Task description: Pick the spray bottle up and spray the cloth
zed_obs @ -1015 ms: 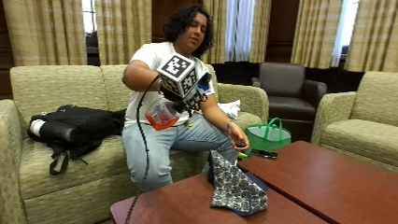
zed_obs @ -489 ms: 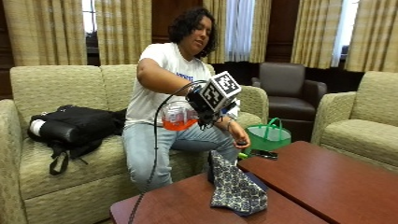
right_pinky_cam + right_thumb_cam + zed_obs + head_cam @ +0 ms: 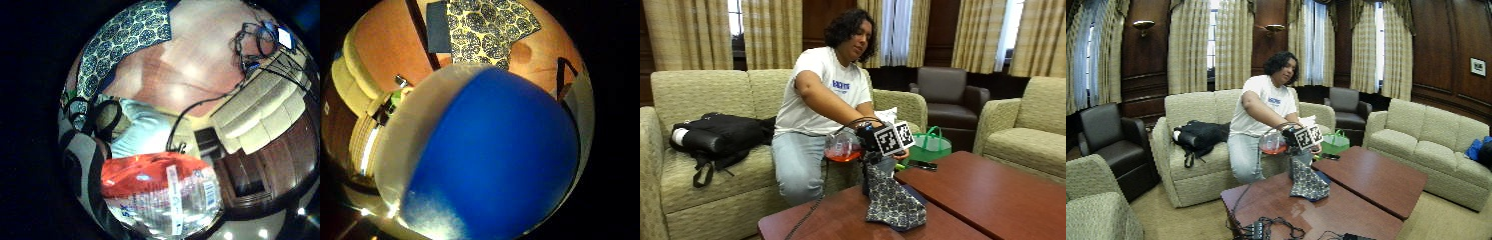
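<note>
You've got the bottle (image 3: 843,146) gripped in your gloved hand (image 3: 873,140), held just above the cloth (image 3: 893,202). Your bare hand (image 3: 899,156) seems to lift the cloth off the table (image 3: 986,195), presenting it for the spray.

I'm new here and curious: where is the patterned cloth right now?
In the outside view, the cloth is held up on the near table, under the gloved right hand holding the spray bottle.

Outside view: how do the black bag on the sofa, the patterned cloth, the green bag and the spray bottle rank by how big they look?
1. black bag
2. patterned cloth
3. green bag and spray bottle look alike; the bottle is partly hidden by the gloved right hand.
</note>
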A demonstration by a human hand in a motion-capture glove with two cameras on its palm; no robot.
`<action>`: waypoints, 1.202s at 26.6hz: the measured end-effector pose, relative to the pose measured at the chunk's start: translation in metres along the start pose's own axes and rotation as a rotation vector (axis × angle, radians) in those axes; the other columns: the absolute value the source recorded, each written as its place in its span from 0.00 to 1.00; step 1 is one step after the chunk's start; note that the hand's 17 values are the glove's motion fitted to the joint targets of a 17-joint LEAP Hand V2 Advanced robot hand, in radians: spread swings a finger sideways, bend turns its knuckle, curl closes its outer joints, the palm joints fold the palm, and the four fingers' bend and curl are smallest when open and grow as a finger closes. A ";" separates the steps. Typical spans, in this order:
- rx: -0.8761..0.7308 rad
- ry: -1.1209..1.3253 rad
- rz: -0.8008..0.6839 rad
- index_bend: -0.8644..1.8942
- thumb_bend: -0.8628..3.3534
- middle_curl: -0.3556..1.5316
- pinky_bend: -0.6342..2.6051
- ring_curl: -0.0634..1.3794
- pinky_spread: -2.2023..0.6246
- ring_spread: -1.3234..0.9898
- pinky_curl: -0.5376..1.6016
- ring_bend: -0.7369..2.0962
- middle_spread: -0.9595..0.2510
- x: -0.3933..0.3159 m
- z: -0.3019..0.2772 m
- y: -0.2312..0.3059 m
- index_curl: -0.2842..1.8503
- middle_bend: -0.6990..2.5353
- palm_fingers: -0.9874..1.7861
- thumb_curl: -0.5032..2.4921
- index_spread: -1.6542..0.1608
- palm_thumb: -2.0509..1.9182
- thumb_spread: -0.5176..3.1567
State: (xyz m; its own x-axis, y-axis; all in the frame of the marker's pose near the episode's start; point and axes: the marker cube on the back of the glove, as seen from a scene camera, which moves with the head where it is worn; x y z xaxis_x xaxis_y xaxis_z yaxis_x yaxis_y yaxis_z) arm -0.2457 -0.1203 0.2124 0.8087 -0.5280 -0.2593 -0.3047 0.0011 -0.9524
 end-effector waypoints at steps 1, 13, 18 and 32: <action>-0.008 0.001 -0.001 0.41 0.20 0.46 0.32 0.36 0.67 0.48 0.43 0.50 0.62 -0.003 0.003 -0.007 0.39 0.40 0.85 0.43 0.75 0.76 0.21; -0.061 -0.026 0.004 0.41 0.20 0.46 0.32 0.36 0.67 0.48 0.43 0.50 0.62 -0.018 0.029 -0.072 0.39 0.40 0.85 0.44 0.76 0.75 0.21; -0.082 -0.045 0.010 0.41 0.20 0.46 0.32 0.36 0.67 0.48 0.43 0.50 0.62 -0.023 0.036 -0.088 0.40 0.40 0.85 0.44 0.76 0.75 0.21; -0.086 -0.025 0.004 0.41 0.20 0.46 0.32 0.36 0.67 0.48 0.43 0.50 0.62 -0.033 0.047 -0.103 0.40 0.40 0.85 0.44 0.76 0.75 0.21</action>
State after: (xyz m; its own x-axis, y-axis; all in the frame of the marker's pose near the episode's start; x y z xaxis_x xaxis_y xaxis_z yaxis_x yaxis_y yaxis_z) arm -0.2169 -0.0629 0.3118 0.8192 -0.5072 -0.2678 -0.3490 -0.0703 -0.9345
